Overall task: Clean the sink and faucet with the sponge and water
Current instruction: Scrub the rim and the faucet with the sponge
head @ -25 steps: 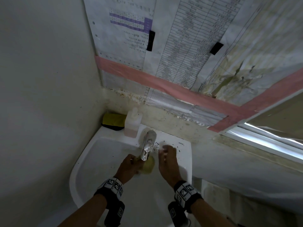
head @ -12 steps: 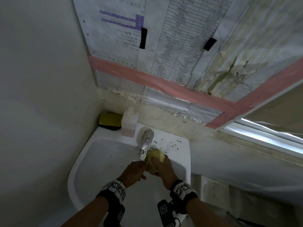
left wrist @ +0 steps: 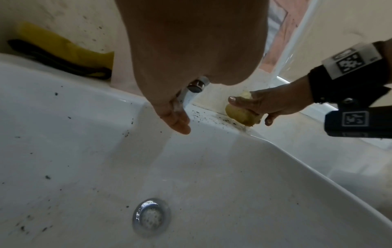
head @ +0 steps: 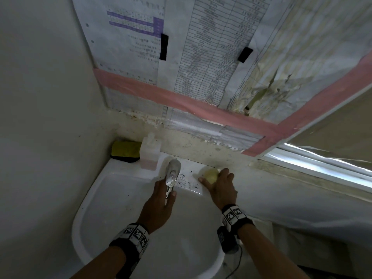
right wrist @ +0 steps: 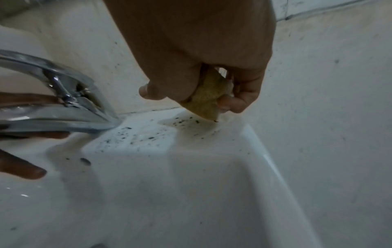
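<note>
A white sink (head: 80,214) is mounted in a wall corner, with a chrome faucet (head: 172,178) at its back. My right hand (head: 219,184) grips a squashed yellow sponge (head: 210,175) and presses its tip on the sink's back right ledge by the wall, seen closer as the sponge (right wrist: 207,100). Black specks (right wrist: 135,137) are strewn on the ledge between sponge and faucet (right wrist: 53,114). My left hand (head: 161,198) is at the spout. Its fingers lie straight along the spout's far side and the thumb (left wrist: 176,120) hangs below. The drain (left wrist: 151,216) sits in the basin.
A yellow and black sponge (head: 125,151) and a soap bottle (head: 150,156) with pink liquid stand on the back left ledge. A bare wall closes the left side. Taped papers hang above, and a window sill (head: 302,170) runs off to the right.
The sponge went from in front of the spout into my right hand, then right and back to the ledge corner. My left hand rose from below the spout to lie alongside it.
</note>
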